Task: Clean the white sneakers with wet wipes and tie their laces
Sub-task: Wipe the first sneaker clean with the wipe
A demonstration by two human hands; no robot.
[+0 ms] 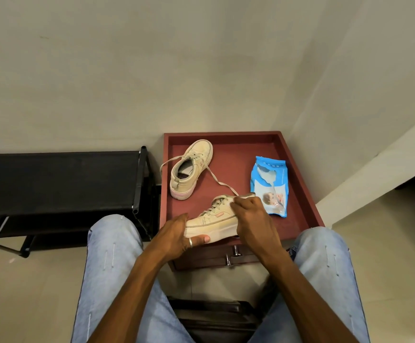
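Pale walls and a pale floor surround a low red-brown cabinet [298, 169] with a raised rim around its top. 2 white sneakers sit on that top. The far sneaker [191, 169] lies toward the cabinet's back left corner, and its loose lace [216, 179] trails across the top. The near sneaker [213, 219] is at the cabinet's front edge, held between both hands. The left hand [176, 236] grips 1 end of it, with the ringed thumb pressed along the sole. The right hand [253, 219] curls over the laced upper, a pale wet wipe [245, 195] bunched under its fingertips. A blue wipes pack [270, 184] lies on the cabinet's right side, just beyond the right hand. A black shoe rack [60, 179] stands to the left of the cabinet. Knees in light jeans [112, 256] flank the cabinet's front.
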